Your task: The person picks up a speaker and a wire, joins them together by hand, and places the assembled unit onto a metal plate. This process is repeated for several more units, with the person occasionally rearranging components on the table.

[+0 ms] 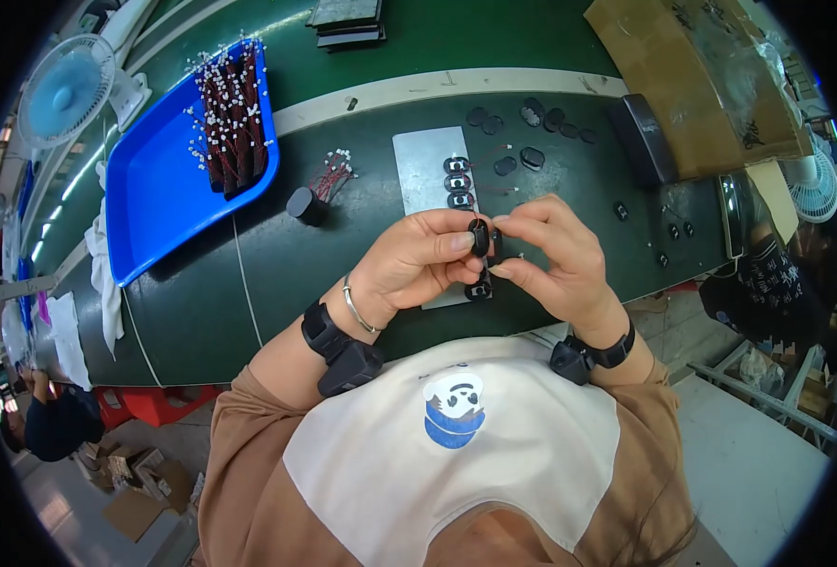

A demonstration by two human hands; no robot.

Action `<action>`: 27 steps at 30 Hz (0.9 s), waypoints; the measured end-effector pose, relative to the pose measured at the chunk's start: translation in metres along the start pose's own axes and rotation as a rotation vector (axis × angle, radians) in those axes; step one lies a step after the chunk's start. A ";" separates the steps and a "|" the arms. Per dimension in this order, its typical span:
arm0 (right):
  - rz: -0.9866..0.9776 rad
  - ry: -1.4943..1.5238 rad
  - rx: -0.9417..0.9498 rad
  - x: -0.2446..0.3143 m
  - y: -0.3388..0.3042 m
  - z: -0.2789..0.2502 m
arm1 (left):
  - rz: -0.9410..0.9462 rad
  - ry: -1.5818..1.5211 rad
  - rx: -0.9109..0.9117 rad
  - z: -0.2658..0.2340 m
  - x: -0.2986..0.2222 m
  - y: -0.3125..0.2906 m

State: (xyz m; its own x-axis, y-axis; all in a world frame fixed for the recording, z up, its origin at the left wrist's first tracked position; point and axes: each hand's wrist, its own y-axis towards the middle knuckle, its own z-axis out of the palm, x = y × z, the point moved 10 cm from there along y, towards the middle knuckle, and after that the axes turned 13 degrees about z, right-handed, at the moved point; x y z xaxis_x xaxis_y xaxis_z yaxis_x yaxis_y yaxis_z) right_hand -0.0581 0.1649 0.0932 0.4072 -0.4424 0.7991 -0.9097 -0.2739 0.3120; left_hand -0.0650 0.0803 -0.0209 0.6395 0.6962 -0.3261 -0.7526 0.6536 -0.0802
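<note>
Above the green worktop, my left hand point(409, 257) pinches a small black oval part point(479, 238) between thumb and fingers. Close against it, my right hand point(562, 257) has thumb and forefinger around a second thin black piece point(496, 244), whose kind I cannot make out. Under my hands lies a flat silvery plate point(420, 163). A column of similar black oval parts point(457, 182) with pale centres and thin red wires runs along its right side; my hands hide some of the column.
At the left stands a blue tray point(144, 203) holding bundled dark wires with white connectors point(234, 123). A black cup-shaped piece point(307, 206) with red wires is nearer. Loose black ovals point(532, 159), a dark box point(643, 140) and a cardboard box point(702, 76) lie to the right.
</note>
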 end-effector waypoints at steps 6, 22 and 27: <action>0.024 -0.057 0.004 -0.002 0.002 0.006 | -0.018 0.012 -0.050 -0.007 0.005 -0.001; 0.080 -0.087 0.025 -0.012 0.000 0.010 | -0.010 0.172 -0.112 -0.013 0.004 -0.002; 0.082 -0.095 0.021 -0.012 0.001 0.010 | -0.008 0.173 -0.114 -0.013 0.004 -0.001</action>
State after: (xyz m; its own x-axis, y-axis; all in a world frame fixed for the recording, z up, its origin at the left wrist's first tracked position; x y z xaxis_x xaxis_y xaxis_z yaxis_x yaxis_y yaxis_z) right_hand -0.0629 0.1611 0.0787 0.3386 -0.5428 0.7686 -0.9387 -0.2508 0.2365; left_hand -0.0637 0.0782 -0.0343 0.6164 0.6236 -0.4808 -0.7667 0.6144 -0.1861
